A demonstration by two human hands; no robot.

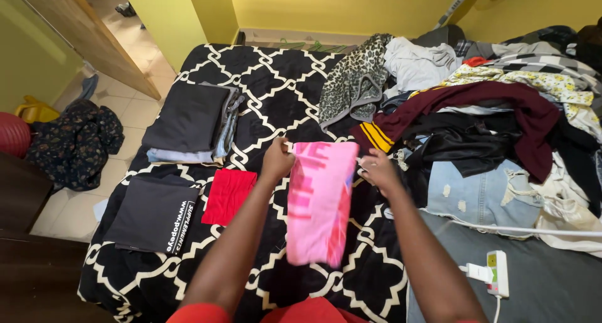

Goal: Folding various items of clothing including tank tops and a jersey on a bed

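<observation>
Both hands, left (276,161) and right (377,171), grip a pink cloth (320,197) (hanging folded) over the bed (276,78).

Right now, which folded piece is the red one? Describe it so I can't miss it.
On the black-and-white patterned bedspread, look just beside the left hand. The red folded cloth lies flat between the dark printed garment and the held pink garment, the only plain red piece among dark folded ones.

Only one label-type item: a white printed strip (184,226) running vertically along the right edge of the folded black garment (150,213), just left of the folded red cloth (228,196). White letters on black, narrow band. No packages, signs or screens visible, as far as this angle shows.
</observation>
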